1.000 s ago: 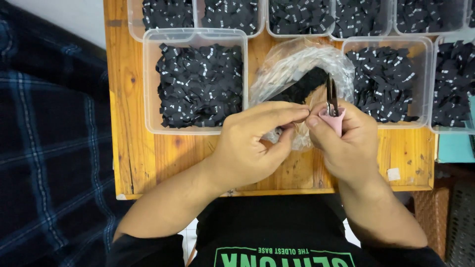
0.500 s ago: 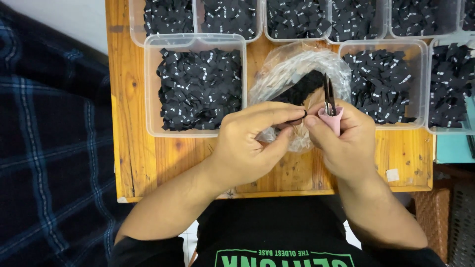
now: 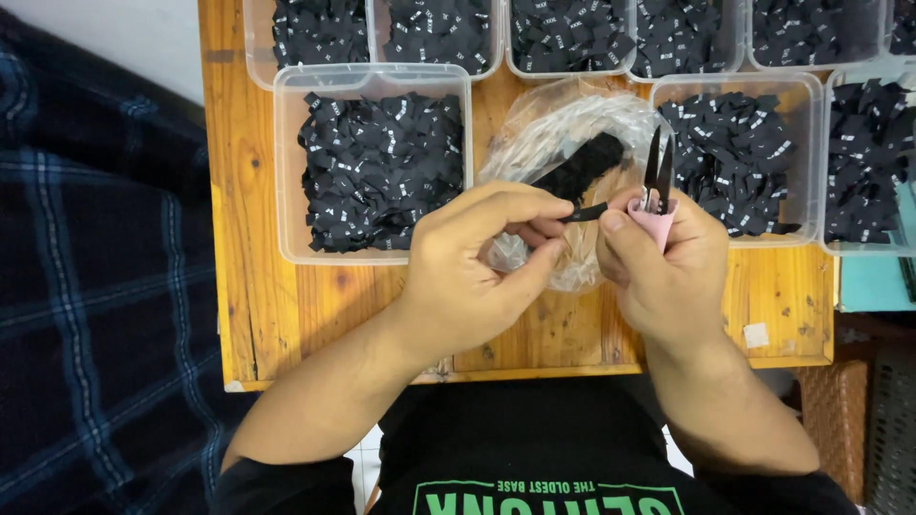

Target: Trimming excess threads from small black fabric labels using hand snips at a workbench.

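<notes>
Black labels [image 3: 382, 172] in clear tubs [image 3: 286, 191]

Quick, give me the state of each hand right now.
Left hand: closed, pinching a black strip.
Right hand: closed around pink-handled snips.

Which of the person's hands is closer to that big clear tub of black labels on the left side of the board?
Left. The left hand overlaps the tub at its lower right corner; the right hand is farther right, beyond the plastic bag.

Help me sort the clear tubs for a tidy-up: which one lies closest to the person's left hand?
The large clear tub left of the plastic bag. The left hand overlaps its near right corner; every other tub sits in the far row or beyond the right hand.
</notes>
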